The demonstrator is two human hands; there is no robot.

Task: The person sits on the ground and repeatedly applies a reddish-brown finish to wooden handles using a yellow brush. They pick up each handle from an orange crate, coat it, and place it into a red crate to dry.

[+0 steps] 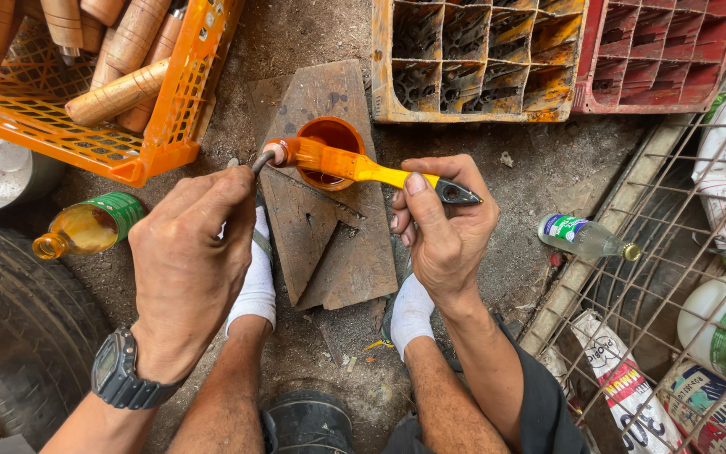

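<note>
R hand [445, 225] grips yellow brush [355, 166], L hand [188, 252] pinches metal rod [260, 160]; knob end coated orange, cup [330, 134] at 12 o'clock. Uncoated handles in crate [128, 160] at 10.

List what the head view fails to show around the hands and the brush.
- Rod: the left hand covers all but its tip.
- Cup contents: the brush lies across it.
- Brush bristles: hidden under orange coating.
- Wooden handles in the crate: cut off by the top edge.
</note>
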